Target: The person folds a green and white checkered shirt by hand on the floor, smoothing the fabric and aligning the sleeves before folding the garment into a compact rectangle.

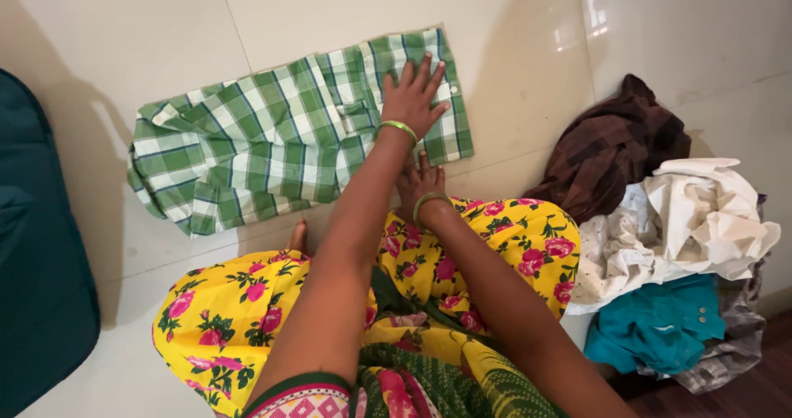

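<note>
- Green-and-white checked cloth, a folded shirt (pixel 289 137), lies flat on the pale tiled floor (pixel 511 47) in front of the seated person's knees.
- The left hand (pixel 415 98) rests palm down on the shirt's right end, fingers spread and grasping nothing; that flat press seems meant to keep the fold from springing back (a green bangle sits at the wrist).
- The right hand (pixel 419 183) lies just nearer the person than the shirt's near edge, fingers stretched towards that edge. The left forearm crosses over it, so I cannot tell whether it touches the cloth or pinches a hem; what shows looks flat rather than clenched.
- To the right of the shirt, well apart, a heap of unfolded clothes (pixel 668 245) is piled against the wall: a dark brown piece on top, cream and white ones in the middle, a teal one lowest. It sits within arm's reach, probably so that pieces can be drawn from it.
- To the left of the shirt a dark teal bag (pixel 37 245) is cut off by the frame edge; its full shape is not visible.
- The yellow flowered garment (pixel 239 311) over the person's knees hides the floor nearer than the shirt; one toe peeps out just below the shirt's near edge.
</note>
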